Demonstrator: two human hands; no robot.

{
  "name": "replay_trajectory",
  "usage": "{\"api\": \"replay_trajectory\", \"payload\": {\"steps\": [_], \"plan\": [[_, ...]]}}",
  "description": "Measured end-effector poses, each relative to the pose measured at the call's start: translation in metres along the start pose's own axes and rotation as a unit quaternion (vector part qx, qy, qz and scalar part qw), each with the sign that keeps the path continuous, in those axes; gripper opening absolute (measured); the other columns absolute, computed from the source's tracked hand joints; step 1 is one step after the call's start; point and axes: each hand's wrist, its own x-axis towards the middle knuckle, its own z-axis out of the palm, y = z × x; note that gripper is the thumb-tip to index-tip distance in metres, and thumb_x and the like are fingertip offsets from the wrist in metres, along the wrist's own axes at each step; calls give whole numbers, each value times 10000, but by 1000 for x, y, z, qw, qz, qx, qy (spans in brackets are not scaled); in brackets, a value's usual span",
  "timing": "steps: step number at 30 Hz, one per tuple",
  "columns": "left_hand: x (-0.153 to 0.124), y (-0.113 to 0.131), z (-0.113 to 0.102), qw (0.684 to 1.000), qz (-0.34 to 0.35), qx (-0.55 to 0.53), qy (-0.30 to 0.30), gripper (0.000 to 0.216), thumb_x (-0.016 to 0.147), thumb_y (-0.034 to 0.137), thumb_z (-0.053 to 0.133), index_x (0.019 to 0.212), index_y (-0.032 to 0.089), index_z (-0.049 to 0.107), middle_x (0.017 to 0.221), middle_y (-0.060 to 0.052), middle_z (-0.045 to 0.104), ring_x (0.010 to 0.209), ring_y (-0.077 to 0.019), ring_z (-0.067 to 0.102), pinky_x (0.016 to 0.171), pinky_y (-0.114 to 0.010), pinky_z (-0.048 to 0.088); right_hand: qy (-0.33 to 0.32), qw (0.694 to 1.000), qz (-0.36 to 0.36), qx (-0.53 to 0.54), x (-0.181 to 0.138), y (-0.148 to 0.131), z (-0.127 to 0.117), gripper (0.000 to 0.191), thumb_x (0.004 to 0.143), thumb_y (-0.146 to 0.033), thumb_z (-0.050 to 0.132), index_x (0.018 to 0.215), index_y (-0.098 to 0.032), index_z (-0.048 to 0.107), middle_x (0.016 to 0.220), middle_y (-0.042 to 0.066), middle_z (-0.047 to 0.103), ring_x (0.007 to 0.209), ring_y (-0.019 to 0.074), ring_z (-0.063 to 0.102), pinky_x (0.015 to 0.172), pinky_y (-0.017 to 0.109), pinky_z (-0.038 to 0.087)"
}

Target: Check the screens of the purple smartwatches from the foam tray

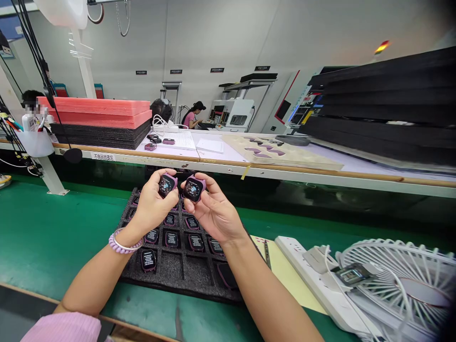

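Observation:
My left hand (153, 202) grips a purple smartwatch (166, 185) without a strap, its lit screen turned toward me. A second purple smartwatch (193, 189), also lit with a dial face, is held by the edges in my right hand (217, 209). The two watches are side by side, a small gap between them, above a black foam tray (171, 280). In the tray's square pockets lie several more watches, such as a tray watch (148, 260) with white text on its screen. Some front pockets hold no watch. My forearms hide parts of the tray.
Right of the tray lie a yellow sheet (285, 273), a white power strip (302, 266) and a white fan (402, 285). A shelf (213, 165) behind carries red foam sheets (96, 111), papers and a black foam stack (384, 109). Co-workers sit beyond it.

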Motion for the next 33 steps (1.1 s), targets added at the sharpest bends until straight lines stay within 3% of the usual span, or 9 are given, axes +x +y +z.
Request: {"api": "replay_trajectory", "payload": {"steps": [12, 20, 27, 30, 33], "plan": [[0, 2, 0, 1000, -2, -3, -3, 390, 736, 224, 630, 1117, 147, 592, 951, -38, 643, 804, -125, 590, 741, -220, 487, -8, 1000, 4, 14, 0, 0, 0, 455, 788, -383, 920, 1151, -310, 655, 1093, 16, 655, 698, 150, 565, 681, 309, 508], [0, -1, 1, 1000, -18, -12, 5, 425, 732, 254, 640, 1138, 139, 592, 910, -17, 617, 731, -102, 538, 682, -205, 455, -19, 999, -3, 29, 1, 2, -1, 430, 801, -368, 923, 1158, -319, 688, 1085, 19, 672, 705, 149, 582, 671, 286, 513], [2, -5, 0, 1000, -7, -10, -9, 349, 739, 221, 645, 1079, 151, 610, 890, -10, 617, 759, -106, 549, 725, -211, 456, -38, 998, 4, 42, 2, 3, -3, 368, 835, -331, 902, 1157, -320, 725, 1060, 4, 679, 680, 122, 591, 648, 240, 513], [6, -11, 0, 998, -51, -46, 7, 384, 746, 247, 708, 1106, 156, 614, 915, -14, 620, 748, -98, 547, 692, -200, 447, -12, 998, 40, 43, 7, 5, -8, 425, 833, -316, 887, 1213, -287, 698, 1020, 6, 680, 729, 137, 633, 680, 239, 540], [11, -15, -1, 982, -143, -126, -2, 527, 742, 265, 748, 1225, 159, 565, 949, -24, 632, 633, -70, 519, 573, -186, 412, 25, 996, 78, 39, 12, 6, -17, 479, 804, -320, 874, 1226, -229, 665, 1015, 48, 696, 780, 182, 669, 682, 259, 554]]}}
